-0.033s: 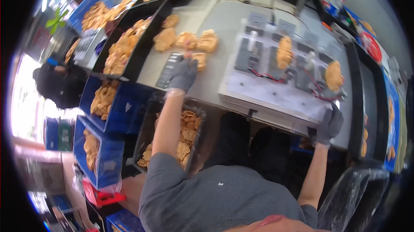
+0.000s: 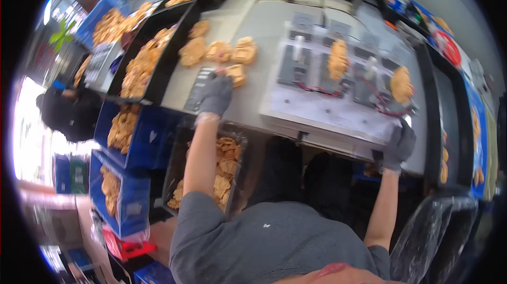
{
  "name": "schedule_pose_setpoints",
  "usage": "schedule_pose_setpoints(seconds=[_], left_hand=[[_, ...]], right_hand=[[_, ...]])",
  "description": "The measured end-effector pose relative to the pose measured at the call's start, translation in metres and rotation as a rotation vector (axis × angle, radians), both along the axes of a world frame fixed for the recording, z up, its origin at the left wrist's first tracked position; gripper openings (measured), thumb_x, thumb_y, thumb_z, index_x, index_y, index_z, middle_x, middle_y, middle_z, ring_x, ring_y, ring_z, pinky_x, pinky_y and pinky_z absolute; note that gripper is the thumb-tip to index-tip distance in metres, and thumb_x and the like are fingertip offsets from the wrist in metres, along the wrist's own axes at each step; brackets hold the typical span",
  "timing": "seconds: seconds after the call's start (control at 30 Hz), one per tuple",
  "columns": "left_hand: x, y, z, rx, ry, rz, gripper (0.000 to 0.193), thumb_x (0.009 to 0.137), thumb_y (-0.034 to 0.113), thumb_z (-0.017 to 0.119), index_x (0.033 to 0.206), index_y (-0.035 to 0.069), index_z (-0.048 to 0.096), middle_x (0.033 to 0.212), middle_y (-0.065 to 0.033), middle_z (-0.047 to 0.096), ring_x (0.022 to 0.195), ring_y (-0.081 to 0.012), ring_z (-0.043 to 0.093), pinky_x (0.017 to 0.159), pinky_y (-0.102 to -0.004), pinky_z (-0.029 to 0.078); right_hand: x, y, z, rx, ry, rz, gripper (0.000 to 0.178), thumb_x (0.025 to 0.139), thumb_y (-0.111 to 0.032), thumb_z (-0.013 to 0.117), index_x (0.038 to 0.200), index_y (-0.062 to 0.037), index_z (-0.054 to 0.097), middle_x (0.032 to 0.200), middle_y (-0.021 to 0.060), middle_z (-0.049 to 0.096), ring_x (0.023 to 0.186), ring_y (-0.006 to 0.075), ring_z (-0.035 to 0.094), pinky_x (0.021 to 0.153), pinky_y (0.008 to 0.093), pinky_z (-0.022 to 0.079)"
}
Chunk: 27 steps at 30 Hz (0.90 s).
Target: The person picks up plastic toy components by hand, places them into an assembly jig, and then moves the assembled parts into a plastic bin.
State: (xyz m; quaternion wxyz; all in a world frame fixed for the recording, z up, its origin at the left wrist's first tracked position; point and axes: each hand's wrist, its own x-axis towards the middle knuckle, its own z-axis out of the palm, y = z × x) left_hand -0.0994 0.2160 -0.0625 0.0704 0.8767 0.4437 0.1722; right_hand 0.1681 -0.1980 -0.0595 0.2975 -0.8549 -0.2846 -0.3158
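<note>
My left hand (image 2: 215, 95), in a grey glove, lies across a dark grey slotted block (image 2: 196, 92) on the table. Its fingers are bent together, and what lies under the fingertips is hidden. Touching or just beside them is a tan moulded piece (image 2: 237, 76); more tan pieces (image 2: 218, 51) lie beyond. My right hand (image 2: 400, 142), gloved too, is curled at the front right corner of a white fixture board (image 2: 311, 110); what it grips is hidden. Two tan pieces stand on the board, one near the middle (image 2: 338, 60) and one at the right (image 2: 402, 85).
Black trays (image 2: 174, 57) of tan pieces line the table's left side. Blue bins (image 2: 149, 136) and a lined dark bin (image 2: 244, 149) hold more, below the edge. A long black tray (image 2: 449, 104) stands at the right. Red wires (image 2: 318, 90) run across the board. Another person (image 2: 71, 112) is at far left.
The whole view has shifted slightly, so things sit a little farther left. My left fingertips have drawn back a touch from beyond the block. The right hand stays at the board's corner.
</note>
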Motion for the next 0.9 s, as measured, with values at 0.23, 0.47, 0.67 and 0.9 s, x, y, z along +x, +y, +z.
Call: schedule_pose_setpoints(seconds=[0.23, 0.47, 0.67, 0.9], left_hand=[[0.009, 0.022, 0.0, -0.124, -0.283, 0.082, 0.043, 0.074, 0.037, 0.065, 0.093, -0.001, 0.059, 0.091, -0.0183, 0.063, 0.082, -0.0311, 0.06, 0.073, -0.0397, 0.046], [0.017, 0.007, 0.004, -0.575, -0.318, 0.071, 0.043, 0.067, 0.034, 0.072, 0.092, 0.0, 0.064, 0.08, -0.0086, 0.065, 0.072, -0.0168, 0.06, 0.066, -0.0291, 0.047], [-0.009, -0.016, -0.017, -0.842, -0.964, 0.061, 0.037, 0.075, 0.019, 0.071, 0.107, 0.006, 0.058, 0.09, -0.0087, 0.064, 0.074, -0.018, 0.062, 0.061, -0.0299, 0.051], [0.011, -0.113, 0.054, -0.823, -1.436, -0.362, 0.045, 0.081, 0.019, 0.068, 0.118, 0.004, 0.048, 0.099, -0.0096, 0.06, 0.081, -0.0175, 0.062, 0.065, -0.0324, 0.054]], right_hand=[[0.0, 0.001, 0.01, 0.048, 0.014, 0.027, 0.025, 0.082, -0.022, 0.054, 0.101, -0.0075, 0.061, 0.081, 0.0103, 0.059, 0.076, 0.0287, 0.054, 0.07, 0.0405, 0.043], [-0.003, -0.006, 0.013, 0.105, -0.008, 0.08, 0.022, 0.083, -0.017, 0.052, 0.098, -0.0037, 0.061, 0.079, 0.0114, 0.058, 0.071, 0.0272, 0.053, 0.067, 0.0376, 0.042], [0.001, -0.012, 0.006, 0.244, 0.118, 0.16, 0.022, 0.081, -0.011, 0.052, 0.1, -0.0032, 0.061, 0.083, 0.0098, 0.06, 0.074, 0.0251, 0.055, 0.068, 0.035, 0.044], [0.024, -0.037, 0.01, 0.722, 0.649, 0.301, 0.028, 0.083, -0.006, 0.056, 0.109, 0.0034, 0.058, 0.089, 0.0018, 0.058, 0.083, 0.0093, 0.053, 0.073, 0.0235, 0.044]])
